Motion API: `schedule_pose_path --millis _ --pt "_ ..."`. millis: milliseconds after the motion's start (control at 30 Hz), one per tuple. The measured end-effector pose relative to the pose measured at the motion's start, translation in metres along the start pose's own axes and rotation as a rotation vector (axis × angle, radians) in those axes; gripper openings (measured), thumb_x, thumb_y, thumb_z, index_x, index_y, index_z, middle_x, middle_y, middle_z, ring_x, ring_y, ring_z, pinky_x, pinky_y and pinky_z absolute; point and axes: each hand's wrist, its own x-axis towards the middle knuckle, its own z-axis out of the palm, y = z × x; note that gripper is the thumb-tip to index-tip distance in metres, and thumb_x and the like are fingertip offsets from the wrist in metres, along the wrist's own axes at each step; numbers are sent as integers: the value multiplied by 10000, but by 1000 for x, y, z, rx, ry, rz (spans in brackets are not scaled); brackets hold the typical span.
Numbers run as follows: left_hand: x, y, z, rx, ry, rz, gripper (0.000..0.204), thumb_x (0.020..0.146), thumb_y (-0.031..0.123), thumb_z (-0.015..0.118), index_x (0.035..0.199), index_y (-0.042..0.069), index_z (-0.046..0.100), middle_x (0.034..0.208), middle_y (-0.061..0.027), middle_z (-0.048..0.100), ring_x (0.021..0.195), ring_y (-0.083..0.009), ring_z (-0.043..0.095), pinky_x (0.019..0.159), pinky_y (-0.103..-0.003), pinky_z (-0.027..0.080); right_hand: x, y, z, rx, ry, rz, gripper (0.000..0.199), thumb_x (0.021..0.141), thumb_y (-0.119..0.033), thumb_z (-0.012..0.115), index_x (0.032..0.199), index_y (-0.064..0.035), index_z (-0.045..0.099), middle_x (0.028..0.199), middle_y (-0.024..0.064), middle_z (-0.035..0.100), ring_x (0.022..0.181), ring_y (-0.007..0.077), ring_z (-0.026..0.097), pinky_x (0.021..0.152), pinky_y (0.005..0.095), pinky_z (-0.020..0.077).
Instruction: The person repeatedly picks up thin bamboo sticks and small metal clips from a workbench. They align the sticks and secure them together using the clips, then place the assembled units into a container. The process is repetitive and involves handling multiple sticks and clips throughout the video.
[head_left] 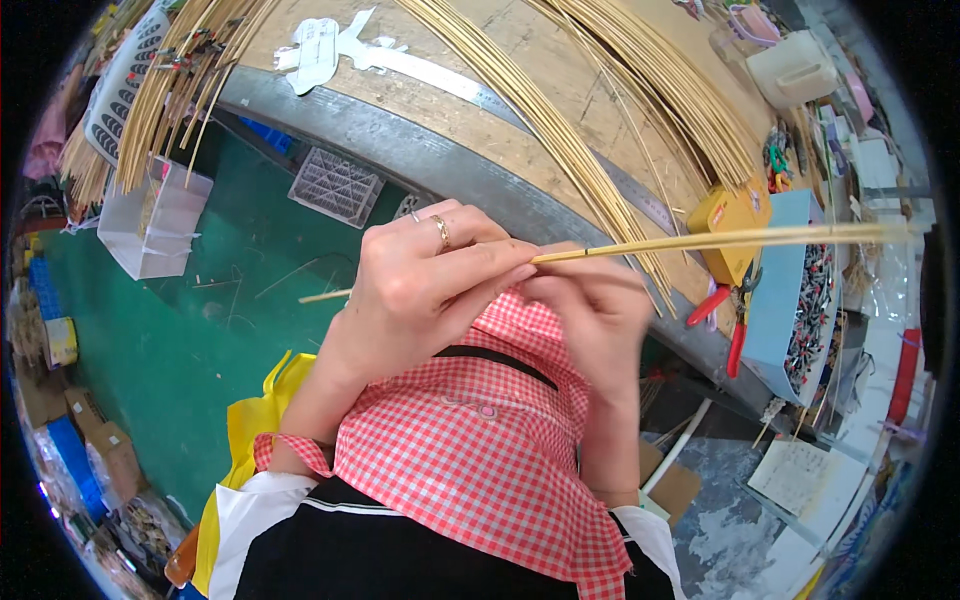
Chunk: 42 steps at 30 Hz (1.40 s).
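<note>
Thin pale bamboo sticks (740,239) run sideways through both hands, with long ends reaching far to the right. A short end shows left of my left wrist, and a dark mark is on the sticks near my right hand. My left hand (425,275), wearing rings, is closed, pinching the sticks between thumb and fingers. Close beside it, my right hand (600,310) is curled around the sticks from below, slightly blurred; its fingertips are partly hidden. Beneath both hands is a red-and-white checked apron (470,430).
Bundles of bamboo sticks (540,110) lie across the wooden workbench (400,95) by a metal ruler (450,78) and white cutouts (318,55). Red-handled pliers (738,318), a yellow box (725,225) and a blue box (775,290) of small parts are right. A grey crate (335,187) stands below.
</note>
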Motion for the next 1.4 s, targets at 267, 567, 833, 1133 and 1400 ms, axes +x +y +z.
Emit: schedule_pose_path --millis 267,567,833,1133,1400 --pt "-3 1 5 -14 -85 2 194 670 9 741 859 45 712 742 -92 643 655 -221 628 549 -302 488 0 -17 -41 448 313 -164 165 858 -7 632 969 114 623 752 154 627 507 136 545 430 249 457" --pt "-4 -7 7 -128 -150 -23 149 682 26 749 823 17 699 733 -104 639 631 -236 624 543 -302 481 -1 -9 -39 493 327 -89 120 878 -4 606 930 102 624 676 164 617 486 144 544 445 248 473" --pt "-3 -8 9 -194 -202 -93 132 691 21 744 814 2 699 715 -112 640 625 -229 626 541 -297 478 1 -8 -38 405 361 -99 113 870 -19 624 911 87 628 674 149 612 484 134 539 427 243 461" --pt "-3 -20 8 -317 -319 -166 137 707 33 734 837 2 706 739 -116 665 658 -232 650 571 -301 496 -1 5 -45 521 222 -97 134 857 -31 643 904 94 637 671 140 618 488 130 560 429 228 465" --pt "-8 -9 21 -265 -205 -163 171 716 35 737 883 12 711 760 -113 686 668 -216 673 581 -275 516 -6 0 -16 354 217 -31 97 839 74 611 920 98 658 723 127 644 554 126 592 500 208 476"
